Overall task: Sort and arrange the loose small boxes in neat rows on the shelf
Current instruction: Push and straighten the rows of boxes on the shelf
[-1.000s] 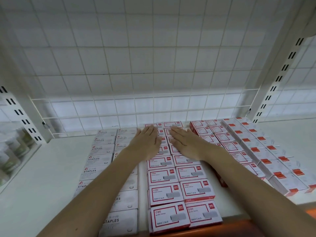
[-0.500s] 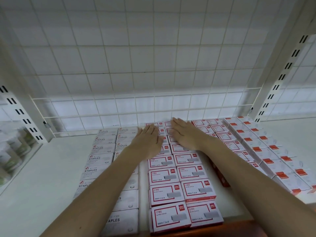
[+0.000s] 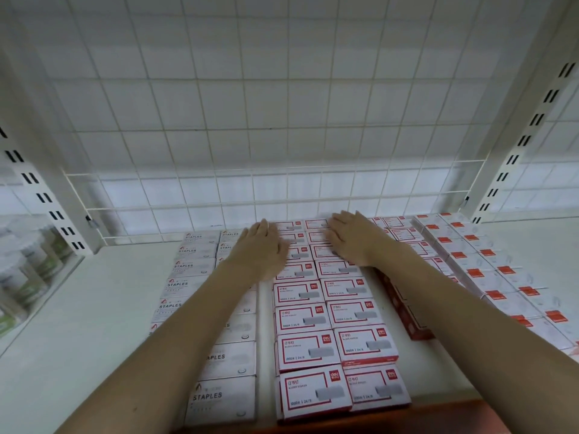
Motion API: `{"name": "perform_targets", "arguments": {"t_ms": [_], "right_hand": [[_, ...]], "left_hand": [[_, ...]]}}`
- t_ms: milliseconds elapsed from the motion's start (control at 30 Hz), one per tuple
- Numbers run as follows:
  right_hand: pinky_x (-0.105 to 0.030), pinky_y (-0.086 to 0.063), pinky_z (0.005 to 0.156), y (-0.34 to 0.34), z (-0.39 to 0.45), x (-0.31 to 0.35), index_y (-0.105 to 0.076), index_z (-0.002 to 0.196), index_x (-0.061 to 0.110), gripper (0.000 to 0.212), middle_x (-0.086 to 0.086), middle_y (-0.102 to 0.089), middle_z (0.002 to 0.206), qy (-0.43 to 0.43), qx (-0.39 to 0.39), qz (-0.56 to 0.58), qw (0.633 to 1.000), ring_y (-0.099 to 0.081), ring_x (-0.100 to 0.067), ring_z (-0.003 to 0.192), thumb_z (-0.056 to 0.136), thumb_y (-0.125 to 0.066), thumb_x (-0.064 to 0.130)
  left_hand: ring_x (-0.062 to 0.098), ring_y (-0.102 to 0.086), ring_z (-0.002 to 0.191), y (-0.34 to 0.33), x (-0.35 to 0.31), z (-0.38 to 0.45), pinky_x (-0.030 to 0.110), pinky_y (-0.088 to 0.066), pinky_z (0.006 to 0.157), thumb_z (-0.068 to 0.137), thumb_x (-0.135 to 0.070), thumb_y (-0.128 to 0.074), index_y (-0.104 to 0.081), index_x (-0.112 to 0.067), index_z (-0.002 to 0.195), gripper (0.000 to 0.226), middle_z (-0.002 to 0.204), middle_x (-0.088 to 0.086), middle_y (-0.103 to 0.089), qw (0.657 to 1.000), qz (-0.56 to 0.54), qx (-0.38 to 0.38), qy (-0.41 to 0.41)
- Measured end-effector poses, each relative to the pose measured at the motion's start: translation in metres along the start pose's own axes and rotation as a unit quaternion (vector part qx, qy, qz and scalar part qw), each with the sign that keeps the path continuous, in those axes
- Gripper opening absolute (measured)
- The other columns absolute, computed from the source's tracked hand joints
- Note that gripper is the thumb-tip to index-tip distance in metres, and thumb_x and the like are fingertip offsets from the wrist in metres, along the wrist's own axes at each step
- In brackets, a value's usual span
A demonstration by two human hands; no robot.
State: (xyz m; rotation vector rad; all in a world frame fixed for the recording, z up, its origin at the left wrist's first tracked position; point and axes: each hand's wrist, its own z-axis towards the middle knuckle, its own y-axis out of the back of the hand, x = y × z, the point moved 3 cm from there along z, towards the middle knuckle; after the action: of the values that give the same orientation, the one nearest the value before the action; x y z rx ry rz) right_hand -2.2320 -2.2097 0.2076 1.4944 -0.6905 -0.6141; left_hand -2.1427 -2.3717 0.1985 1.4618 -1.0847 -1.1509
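Two rows of red-framed staple boxes (image 3: 308, 347) run from the shelf's front edge to the back, in the middle of the view. My left hand (image 3: 261, 250) lies flat, fingers straight, on the left row near the back, partly over the grey boxes. On the far end of the right row my right hand (image 3: 352, 238) rests flat with straight fingers that reach the last boxes by the wire rail. Neither hand holds a box. Both forearms hide parts of the neighbouring rows.
Grey boxes marked STAPLES (image 3: 194, 266) form rows at the left. More red-and-white boxes (image 3: 470, 261) fill rows at the right. The white shelf (image 3: 78, 308) has a wire rail (image 3: 219, 205) at its back and slotted uprights at both sides. Blurred containers (image 3: 22, 270) stand left.
My right hand has slid farther back along the right row, toward the wire rail. The left hand has stayed nearly where it was, flat on the boxes.
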Motion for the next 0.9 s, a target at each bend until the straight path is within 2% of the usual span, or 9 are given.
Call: {"name": "perform_targets", "arguments": {"t_ms": [133,267,467,533,600,700,800,900], "right_hand": [[-0.038,-0.010,0.115,0.002,0.001,-0.012,-0.042,0.132,0.010,0.047,-0.010,-0.045,0.138,-0.042,0.017,-0.050,0.998,-0.034,-0.023,0.131,0.099,-0.019,0.034],[-0.039,-0.011,0.115,-0.007,0.007,-0.012,-0.036,0.138,0.009,0.051,-0.010,-0.038,0.145,-0.026,0.036,-0.041,0.998,-0.032,-0.023,0.134,0.100,-0.018,0.037],[-0.041,-0.014,0.115,-0.011,0.005,-0.020,-0.034,0.138,0.009,0.050,-0.010,-0.035,0.147,-0.022,0.052,-0.007,0.998,-0.030,-0.024,0.134,0.099,-0.017,0.036],[-0.040,-0.012,0.116,-0.008,0.002,-0.022,-0.029,0.142,0.008,0.053,-0.010,-0.033,0.148,-0.034,0.049,-0.011,0.998,-0.028,-0.023,0.136,0.100,-0.016,0.037],[-0.038,-0.009,0.116,-0.004,-0.002,-0.018,-0.015,0.147,0.005,0.057,-0.011,-0.028,0.151,-0.044,0.043,-0.006,0.998,-0.025,-0.024,0.138,0.100,-0.017,0.038],[-0.037,-0.008,0.116,-0.005,-0.002,-0.007,-0.002,0.148,0.005,0.060,-0.014,-0.032,0.149,-0.027,0.046,0.004,0.999,-0.027,-0.024,0.138,0.100,-0.016,0.039],[-0.038,-0.011,0.116,-0.006,0.003,-0.005,-0.003,0.147,0.006,0.059,-0.015,-0.036,0.146,-0.024,0.048,0.007,0.999,-0.032,-0.025,0.135,0.100,-0.015,0.039],[-0.038,-0.016,0.114,-0.007,0.000,-0.010,-0.008,0.147,0.009,0.059,-0.014,-0.038,0.145,-0.023,0.045,0.002,0.999,-0.036,-0.026,0.132,0.099,-0.014,0.042]], "left_hand": [[0.022,-0.008,0.144,0.005,0.007,0.000,0.036,-0.001,0.116,0.101,-0.036,-0.014,-0.004,-0.005,0.148,0.058,0.156,0.011,-0.010,1.000,0.010,0.020,0.000],[0.024,-0.015,0.142,0.002,0.004,0.004,0.036,-0.004,0.117,0.101,-0.033,-0.015,-0.007,-0.004,0.148,0.056,0.154,0.013,-0.019,1.000,-0.003,0.023,-0.018],[0.023,-0.014,0.142,0.001,0.003,0.000,0.036,-0.004,0.117,0.101,-0.033,-0.015,-0.009,-0.006,0.148,0.054,0.154,0.012,-0.019,1.000,-0.019,0.015,-0.017],[0.023,-0.017,0.142,0.001,0.005,-0.002,0.037,-0.005,0.117,0.101,-0.034,-0.015,-0.007,-0.007,0.148,0.055,0.153,0.011,-0.023,1.000,-0.018,0.016,-0.010],[0.023,-0.017,0.141,0.001,0.005,-0.003,0.037,-0.004,0.117,0.101,-0.034,-0.014,-0.004,-0.008,0.148,0.056,0.152,0.011,-0.025,1.000,-0.014,0.018,-0.008],[0.024,-0.016,0.142,0.001,0.002,-0.005,0.036,-0.003,0.117,0.101,-0.033,-0.014,-0.002,-0.009,0.149,0.055,0.152,0.012,-0.025,1.000,-0.009,0.015,-0.011],[0.022,-0.018,0.141,0.002,0.002,-0.007,0.037,-0.004,0.117,0.101,-0.034,-0.014,-0.003,-0.008,0.149,0.055,0.151,0.010,-0.027,1.000,-0.005,0.002,-0.007],[0.022,-0.014,0.142,0.000,0.003,-0.011,0.037,-0.004,0.117,0.100,-0.038,-0.012,-0.003,-0.007,0.148,0.058,0.154,0.010,-0.021,1.000,0.007,0.007,0.009]]}}
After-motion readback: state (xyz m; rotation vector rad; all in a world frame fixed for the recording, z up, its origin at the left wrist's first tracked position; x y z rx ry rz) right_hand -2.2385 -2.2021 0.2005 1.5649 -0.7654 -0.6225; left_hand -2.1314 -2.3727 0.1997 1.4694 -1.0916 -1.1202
